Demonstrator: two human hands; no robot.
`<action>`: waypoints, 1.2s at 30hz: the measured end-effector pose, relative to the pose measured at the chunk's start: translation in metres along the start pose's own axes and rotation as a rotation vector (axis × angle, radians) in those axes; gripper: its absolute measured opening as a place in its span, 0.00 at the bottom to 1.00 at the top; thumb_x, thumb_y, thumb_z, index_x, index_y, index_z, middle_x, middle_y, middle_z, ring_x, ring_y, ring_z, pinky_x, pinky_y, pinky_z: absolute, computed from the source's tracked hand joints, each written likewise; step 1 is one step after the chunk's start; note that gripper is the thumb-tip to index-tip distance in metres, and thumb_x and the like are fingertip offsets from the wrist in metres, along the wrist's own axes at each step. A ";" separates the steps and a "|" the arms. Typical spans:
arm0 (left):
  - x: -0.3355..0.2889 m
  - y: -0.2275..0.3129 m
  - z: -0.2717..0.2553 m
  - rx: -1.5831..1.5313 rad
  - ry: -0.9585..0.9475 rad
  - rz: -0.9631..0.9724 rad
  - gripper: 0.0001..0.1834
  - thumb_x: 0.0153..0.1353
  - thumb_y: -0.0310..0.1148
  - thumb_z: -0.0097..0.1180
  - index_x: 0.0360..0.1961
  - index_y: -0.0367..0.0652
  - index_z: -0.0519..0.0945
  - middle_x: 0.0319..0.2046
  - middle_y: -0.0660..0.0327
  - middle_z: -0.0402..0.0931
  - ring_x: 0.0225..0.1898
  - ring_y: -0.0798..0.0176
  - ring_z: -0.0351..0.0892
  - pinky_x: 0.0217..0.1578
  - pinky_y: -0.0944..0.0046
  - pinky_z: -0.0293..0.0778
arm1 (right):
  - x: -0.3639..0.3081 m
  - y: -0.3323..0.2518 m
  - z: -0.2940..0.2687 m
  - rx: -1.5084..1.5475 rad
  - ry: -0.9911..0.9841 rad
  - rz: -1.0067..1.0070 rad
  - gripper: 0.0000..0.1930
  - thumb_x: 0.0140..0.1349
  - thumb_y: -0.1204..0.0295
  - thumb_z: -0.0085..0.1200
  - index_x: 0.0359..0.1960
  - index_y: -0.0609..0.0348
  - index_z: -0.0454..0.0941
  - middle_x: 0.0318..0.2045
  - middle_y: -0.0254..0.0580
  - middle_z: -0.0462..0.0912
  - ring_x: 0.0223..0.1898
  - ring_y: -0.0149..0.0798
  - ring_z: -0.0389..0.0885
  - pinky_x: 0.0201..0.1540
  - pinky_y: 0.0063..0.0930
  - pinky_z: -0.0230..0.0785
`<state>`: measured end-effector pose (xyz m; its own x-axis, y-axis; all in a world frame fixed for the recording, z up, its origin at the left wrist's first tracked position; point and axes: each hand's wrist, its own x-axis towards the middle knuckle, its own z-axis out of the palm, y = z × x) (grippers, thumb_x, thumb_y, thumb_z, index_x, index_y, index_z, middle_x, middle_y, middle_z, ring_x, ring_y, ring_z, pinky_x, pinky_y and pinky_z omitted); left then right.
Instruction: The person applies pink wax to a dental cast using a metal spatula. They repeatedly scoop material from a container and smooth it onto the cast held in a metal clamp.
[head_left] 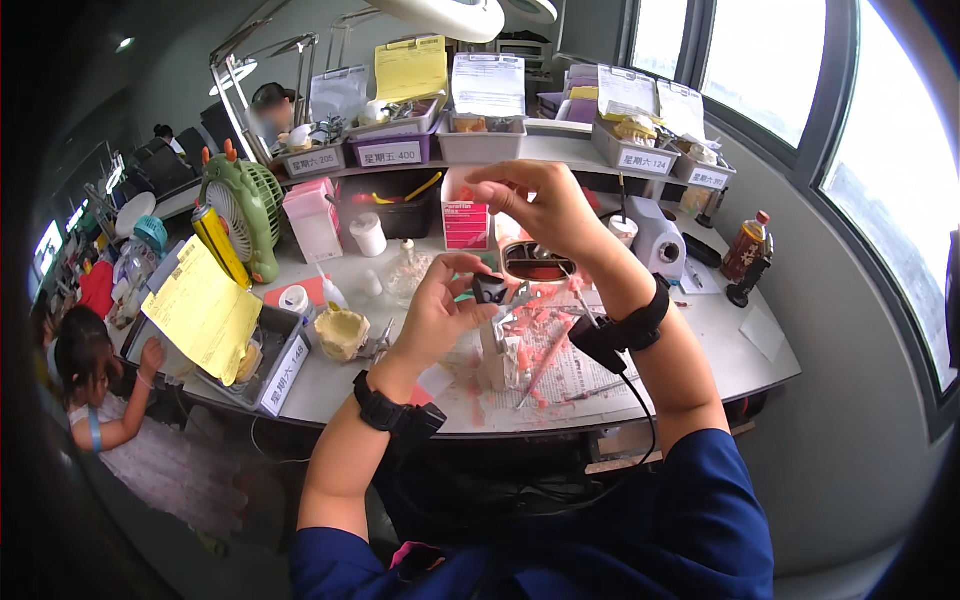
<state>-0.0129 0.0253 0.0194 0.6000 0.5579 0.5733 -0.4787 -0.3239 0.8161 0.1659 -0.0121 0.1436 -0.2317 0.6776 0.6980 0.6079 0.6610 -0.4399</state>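
Observation:
My left hand (437, 310) is raised over the worktop, its fingers curled round a small dark object (489, 289) with a pale patch, too small to name. My right hand (540, 208) is held higher and to the right, in front of a red-and-white box (466, 222). Its fingers bend towards the thumb in a pinch; whatever may be between them cannot be made out. Below the hands lies printed paper (600, 372) strewn with pink scraps and thin tools. An oval container with a dark red inside (538, 262) stands behind the left hand's object.
A cream dental cast (341, 332) and white jars sit left of my hands. A grey bin (283, 352) with yellow paper stands at the left edge, near a green fan (245, 205). A white machine (657, 238) and a brown bottle (748, 243) are right. A child (110, 400) stands at left.

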 end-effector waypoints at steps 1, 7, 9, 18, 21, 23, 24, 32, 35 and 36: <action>0.000 0.004 0.003 0.003 -0.054 -0.016 0.27 0.52 0.16 0.65 0.51 0.42 0.66 0.51 0.61 0.70 0.56 0.64 0.72 0.53 0.64 0.75 | 0.008 0.000 0.002 0.035 0.021 0.003 0.17 0.67 0.62 0.55 0.43 0.68 0.82 0.31 0.44 0.86 0.31 0.28 0.81 0.37 0.24 0.74; -0.003 0.007 0.008 0.066 -0.176 -0.021 0.28 0.53 0.15 0.62 0.53 0.42 0.68 0.54 0.61 0.69 0.57 0.63 0.72 0.53 0.62 0.77 | 0.041 -0.002 0.042 0.105 0.104 -0.036 0.18 0.64 0.58 0.56 0.29 0.64 0.81 0.19 0.46 0.80 0.21 0.42 0.78 0.28 0.34 0.70; -0.004 0.010 0.008 0.040 -0.175 -0.021 0.28 0.54 0.15 0.61 0.56 0.40 0.70 0.55 0.60 0.70 0.56 0.64 0.73 0.54 0.63 0.77 | 0.048 -0.001 0.056 0.028 0.083 -0.053 0.19 0.64 0.58 0.56 0.28 0.64 0.81 0.19 0.48 0.79 0.21 0.47 0.77 0.28 0.37 0.69; -0.006 0.011 0.008 0.199 -0.185 0.003 0.27 0.54 0.17 0.63 0.56 0.39 0.73 0.54 0.60 0.73 0.55 0.66 0.74 0.51 0.65 0.78 | 0.053 0.005 0.066 -0.086 0.016 -0.011 0.22 0.67 0.55 0.52 0.33 0.67 0.81 0.20 0.42 0.81 0.22 0.32 0.79 0.28 0.27 0.72; -0.005 0.007 0.006 0.200 -0.169 -0.019 0.24 0.57 0.23 0.64 0.56 0.38 0.74 0.51 0.60 0.75 0.50 0.67 0.77 0.47 0.67 0.78 | 0.054 0.004 0.066 -0.102 0.019 -0.021 0.21 0.67 0.55 0.53 0.33 0.66 0.81 0.20 0.41 0.81 0.22 0.32 0.79 0.28 0.28 0.71; -0.004 0.005 0.004 0.169 -0.162 -0.037 0.22 0.58 0.28 0.64 0.55 0.39 0.75 0.48 0.60 0.78 0.44 0.69 0.79 0.41 0.69 0.77 | 0.054 0.005 0.067 -0.123 0.027 -0.042 0.20 0.66 0.56 0.53 0.33 0.65 0.82 0.20 0.41 0.81 0.22 0.33 0.79 0.28 0.28 0.71; -0.003 0.003 0.002 0.152 -0.159 -0.047 0.21 0.59 0.30 0.63 0.54 0.39 0.76 0.47 0.60 0.79 0.42 0.70 0.80 0.39 0.70 0.77 | 0.055 0.005 0.069 -0.137 0.023 -0.065 0.20 0.66 0.56 0.54 0.33 0.64 0.82 0.20 0.42 0.81 0.22 0.35 0.79 0.28 0.29 0.71; -0.005 0.003 -0.001 0.122 -0.113 -0.270 0.16 0.61 0.34 0.62 0.49 0.42 0.77 0.31 0.63 0.81 0.24 0.77 0.77 0.26 0.76 0.73 | 0.055 -0.002 0.088 -0.280 -0.037 -0.200 0.18 0.64 0.56 0.55 0.31 0.60 0.83 0.22 0.46 0.82 0.25 0.50 0.80 0.30 0.38 0.72; -0.004 0.001 -0.001 0.068 -0.107 -0.327 0.15 0.63 0.35 0.60 0.48 0.39 0.77 0.33 0.62 0.81 0.26 0.76 0.78 0.24 0.76 0.74 | 0.056 0.003 0.098 -0.282 -0.022 -0.240 0.21 0.64 0.53 0.52 0.25 0.58 0.82 0.20 0.48 0.80 0.25 0.52 0.80 0.31 0.42 0.72; -0.004 0.000 -0.002 0.061 -0.106 -0.340 0.15 0.64 0.36 0.59 0.47 0.38 0.76 0.34 0.62 0.81 0.26 0.75 0.78 0.23 0.76 0.74 | 0.056 0.003 0.100 -0.277 -0.012 -0.262 0.22 0.64 0.51 0.50 0.23 0.57 0.82 0.19 0.48 0.79 0.25 0.53 0.80 0.32 0.44 0.72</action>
<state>-0.0165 0.0252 0.0171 0.7831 0.5600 0.2705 -0.2032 -0.1806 0.9623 0.0787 0.0599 0.1248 -0.4142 0.5020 0.7592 0.7088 0.7012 -0.0770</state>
